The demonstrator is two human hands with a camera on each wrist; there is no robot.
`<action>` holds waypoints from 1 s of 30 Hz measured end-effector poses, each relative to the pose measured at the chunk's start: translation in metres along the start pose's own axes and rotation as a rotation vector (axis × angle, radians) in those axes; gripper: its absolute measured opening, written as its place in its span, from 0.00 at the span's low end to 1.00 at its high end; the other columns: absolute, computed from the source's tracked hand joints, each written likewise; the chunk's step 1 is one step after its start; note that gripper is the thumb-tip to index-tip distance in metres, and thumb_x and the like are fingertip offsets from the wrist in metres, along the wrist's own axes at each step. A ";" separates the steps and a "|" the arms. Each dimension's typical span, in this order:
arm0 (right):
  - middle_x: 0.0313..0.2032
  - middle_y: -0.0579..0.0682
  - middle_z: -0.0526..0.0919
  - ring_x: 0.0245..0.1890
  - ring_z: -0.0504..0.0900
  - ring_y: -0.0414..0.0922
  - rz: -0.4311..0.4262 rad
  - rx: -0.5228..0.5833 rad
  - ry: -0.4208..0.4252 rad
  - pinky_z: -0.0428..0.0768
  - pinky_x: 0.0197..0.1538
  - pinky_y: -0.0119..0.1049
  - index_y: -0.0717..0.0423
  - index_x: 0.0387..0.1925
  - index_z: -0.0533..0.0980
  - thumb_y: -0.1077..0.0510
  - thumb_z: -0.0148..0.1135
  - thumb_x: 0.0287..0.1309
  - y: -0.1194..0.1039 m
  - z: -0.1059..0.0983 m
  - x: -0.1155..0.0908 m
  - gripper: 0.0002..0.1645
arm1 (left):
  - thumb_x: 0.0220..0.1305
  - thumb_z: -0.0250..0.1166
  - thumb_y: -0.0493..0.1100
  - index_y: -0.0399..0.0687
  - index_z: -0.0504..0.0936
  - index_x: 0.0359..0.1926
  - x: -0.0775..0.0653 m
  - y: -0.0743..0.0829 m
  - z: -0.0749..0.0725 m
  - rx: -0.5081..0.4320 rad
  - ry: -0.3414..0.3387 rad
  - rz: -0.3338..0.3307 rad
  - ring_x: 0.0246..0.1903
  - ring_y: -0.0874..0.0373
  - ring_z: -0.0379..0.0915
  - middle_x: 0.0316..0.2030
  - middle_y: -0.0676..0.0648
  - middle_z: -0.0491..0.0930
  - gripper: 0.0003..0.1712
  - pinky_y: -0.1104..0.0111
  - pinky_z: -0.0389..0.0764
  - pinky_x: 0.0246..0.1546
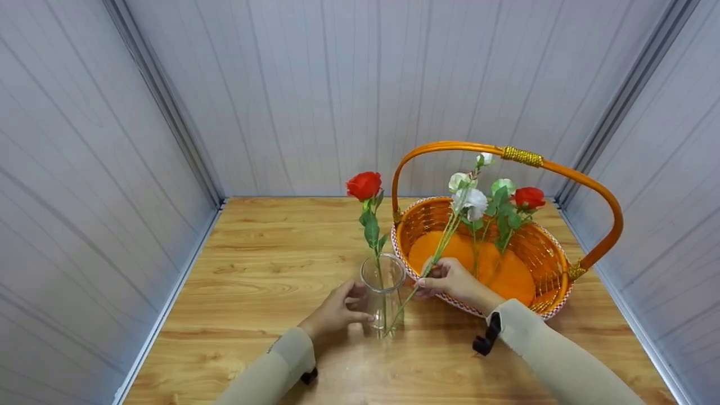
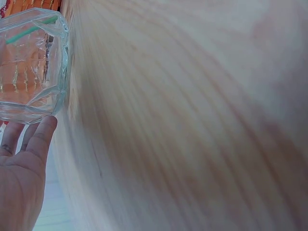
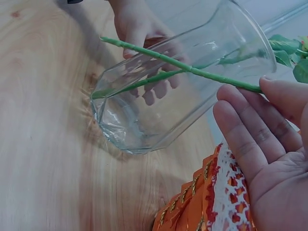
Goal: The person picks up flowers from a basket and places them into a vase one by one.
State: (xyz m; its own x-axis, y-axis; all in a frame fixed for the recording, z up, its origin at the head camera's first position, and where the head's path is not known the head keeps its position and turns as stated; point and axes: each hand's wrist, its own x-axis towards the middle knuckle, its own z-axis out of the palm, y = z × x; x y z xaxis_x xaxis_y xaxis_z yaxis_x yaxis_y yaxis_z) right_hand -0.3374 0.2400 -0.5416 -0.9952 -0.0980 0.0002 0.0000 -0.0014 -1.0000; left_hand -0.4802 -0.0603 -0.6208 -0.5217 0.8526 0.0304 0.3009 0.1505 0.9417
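Note:
A clear glass vase [image 1: 396,315] stands on the table with a single red rose [image 1: 364,185] in it, its leafy stem leaning on the rim. At the vase's left side is my left hand [image 1: 336,311], relaxed fingers and thumb spread right at the glass. My right hand [image 1: 455,281] pinches the green stem [image 3: 216,78] of a white flower [image 1: 470,202] between thumb and fingertips. That stem slants down to the left, and its cut end [image 3: 107,40] overlaps the vase from outside in the right wrist view.
An orange woven basket [image 1: 548,264] with a tall arched handle [image 1: 610,202] stands right of the vase. Another red rose [image 1: 529,197] and pale flowers [image 1: 502,185] stand in it. Pale panel walls [image 1: 292,101] enclose the wooden table [image 1: 253,270] at the back and sides.

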 end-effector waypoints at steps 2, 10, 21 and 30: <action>0.35 0.50 0.93 0.39 0.95 0.50 -0.010 0.000 -0.010 0.95 0.46 0.42 0.66 0.43 0.80 0.68 0.67 0.73 0.000 0.002 -0.001 0.04 | 0.62 0.82 0.42 0.43 0.72 0.70 -0.001 0.001 0.000 0.002 0.000 -0.004 0.71 0.39 0.75 0.69 0.42 0.79 0.40 0.44 0.74 0.78; 0.38 0.56 0.93 0.38 0.94 0.44 -0.059 -0.086 -0.006 0.95 0.45 0.40 0.80 0.45 0.74 0.67 0.66 0.74 0.001 0.009 -0.005 0.14 | 0.62 0.81 0.41 0.45 0.72 0.71 0.000 0.000 -0.001 -0.023 -0.003 -0.013 0.71 0.40 0.75 0.69 0.43 0.80 0.40 0.44 0.73 0.78; 0.40 0.71 0.87 0.41 0.90 0.40 -0.160 -0.312 -0.013 0.92 0.48 0.31 0.75 0.42 0.78 0.69 0.66 0.72 -0.004 0.022 -0.006 0.08 | 0.63 0.82 0.43 0.47 0.72 0.71 -0.001 -0.001 0.000 -0.031 -0.002 -0.024 0.72 0.42 0.74 0.68 0.44 0.79 0.39 0.45 0.73 0.79; 0.42 0.67 0.88 0.38 0.87 0.36 -0.155 -0.401 0.028 0.87 0.41 0.26 0.76 0.48 0.77 0.66 0.65 0.75 -0.019 0.023 -0.008 0.12 | 0.62 0.82 0.41 0.44 0.73 0.69 -0.001 0.001 0.000 0.009 0.007 0.008 0.70 0.40 0.75 0.67 0.42 0.79 0.38 0.43 0.74 0.78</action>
State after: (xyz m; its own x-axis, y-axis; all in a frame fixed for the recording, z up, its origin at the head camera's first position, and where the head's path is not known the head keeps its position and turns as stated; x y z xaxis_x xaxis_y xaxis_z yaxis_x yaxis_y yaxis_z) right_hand -0.3270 0.2183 -0.5223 -0.9826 -0.1004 0.1562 -0.1827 0.3730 -0.9096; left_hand -0.4793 -0.0607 -0.6201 -0.5246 0.8504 0.0405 0.3127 0.1482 0.9382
